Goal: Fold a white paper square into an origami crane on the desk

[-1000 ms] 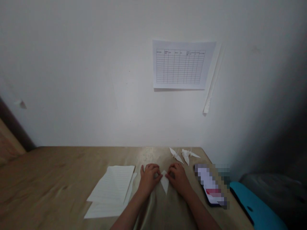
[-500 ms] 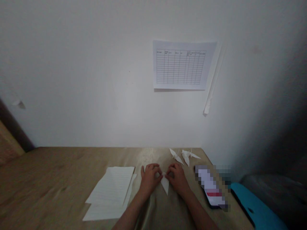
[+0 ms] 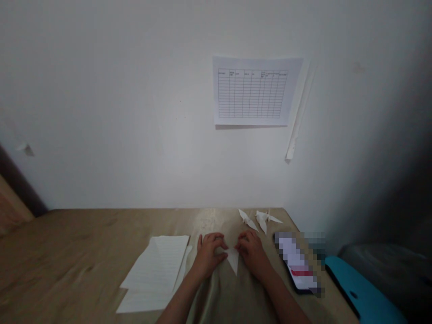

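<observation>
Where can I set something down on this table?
The table is bare left of the lined sheets, and between those sheets and the wall. It's crowded to their right: left hand, folded paper, right hand, paper birds, phone.

A printed sheet [image 3: 251, 92] with a ruled grid hung on the pale wall [image 3: 118, 99], a slanting white strip [image 3: 298, 118] just to its right. A phone [image 3: 296, 265], its screen pixelated, lay near the right edge of the tan-covered table [image 3: 84, 261]. Past that edge showed a turquoise object [image 3: 367, 292]; a brown wooden piece [image 3: 11, 207] appeared at far left.
</observation>
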Action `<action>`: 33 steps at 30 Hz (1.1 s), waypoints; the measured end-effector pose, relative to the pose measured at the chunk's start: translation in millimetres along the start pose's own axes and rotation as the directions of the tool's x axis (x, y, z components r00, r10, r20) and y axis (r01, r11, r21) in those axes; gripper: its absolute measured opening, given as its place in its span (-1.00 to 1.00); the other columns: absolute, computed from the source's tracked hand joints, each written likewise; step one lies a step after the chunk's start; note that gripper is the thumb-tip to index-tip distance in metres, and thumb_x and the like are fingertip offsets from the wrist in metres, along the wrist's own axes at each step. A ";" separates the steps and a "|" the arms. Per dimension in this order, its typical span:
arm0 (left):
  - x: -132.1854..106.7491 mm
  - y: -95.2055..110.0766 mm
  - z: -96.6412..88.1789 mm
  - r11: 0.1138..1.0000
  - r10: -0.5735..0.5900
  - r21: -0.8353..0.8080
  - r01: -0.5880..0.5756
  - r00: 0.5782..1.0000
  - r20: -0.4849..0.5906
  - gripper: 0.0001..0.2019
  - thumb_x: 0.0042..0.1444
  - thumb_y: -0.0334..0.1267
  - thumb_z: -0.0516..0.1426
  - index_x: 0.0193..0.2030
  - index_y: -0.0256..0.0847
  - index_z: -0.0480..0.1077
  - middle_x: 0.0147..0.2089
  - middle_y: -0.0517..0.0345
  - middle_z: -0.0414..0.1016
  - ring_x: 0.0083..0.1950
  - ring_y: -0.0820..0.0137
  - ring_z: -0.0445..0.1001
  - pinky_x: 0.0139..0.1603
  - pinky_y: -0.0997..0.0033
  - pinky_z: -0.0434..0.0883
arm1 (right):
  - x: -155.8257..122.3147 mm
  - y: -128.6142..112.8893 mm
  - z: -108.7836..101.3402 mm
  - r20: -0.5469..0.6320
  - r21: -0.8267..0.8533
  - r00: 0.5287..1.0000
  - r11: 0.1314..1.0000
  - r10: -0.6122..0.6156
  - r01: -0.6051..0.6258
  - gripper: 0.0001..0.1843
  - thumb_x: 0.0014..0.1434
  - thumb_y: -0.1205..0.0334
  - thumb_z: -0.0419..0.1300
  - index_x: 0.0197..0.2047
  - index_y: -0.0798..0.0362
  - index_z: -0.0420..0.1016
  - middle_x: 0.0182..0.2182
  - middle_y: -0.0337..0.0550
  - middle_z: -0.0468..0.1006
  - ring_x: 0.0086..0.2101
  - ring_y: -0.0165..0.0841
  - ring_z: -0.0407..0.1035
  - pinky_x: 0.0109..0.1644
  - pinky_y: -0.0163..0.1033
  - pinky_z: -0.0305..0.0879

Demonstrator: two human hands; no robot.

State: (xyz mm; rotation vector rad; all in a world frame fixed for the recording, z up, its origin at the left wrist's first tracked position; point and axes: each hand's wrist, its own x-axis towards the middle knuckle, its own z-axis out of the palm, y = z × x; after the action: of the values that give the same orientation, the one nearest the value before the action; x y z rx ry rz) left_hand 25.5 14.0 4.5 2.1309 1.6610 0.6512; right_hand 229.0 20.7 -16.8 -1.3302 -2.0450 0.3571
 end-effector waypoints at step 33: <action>-4.8 7.2 -4.5 0.979 0.064 0.191 -0.075 0.996 0.066 -0.87 0.21 -0.21 0.23 -0.18 0.14 0.62 0.38 0.25 0.37 0.40 0.11 0.23 0.43 -0.40 -0.14 | 0.5 1.1 -3.6 0.139 -0.125 0.990 0.992 -0.017 0.035 -0.63 0.22 0.42 0.18 -0.14 -0.27 0.68 0.01 -0.17 0.50 0.12 -0.24 0.26 0.27 -0.08 0.10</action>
State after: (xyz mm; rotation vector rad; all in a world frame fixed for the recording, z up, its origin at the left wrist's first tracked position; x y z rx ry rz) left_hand 27.8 7.6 11.5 2.3281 1.6848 0.4569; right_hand 232.0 21.2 -14.6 -1.3865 -2.2301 0.3193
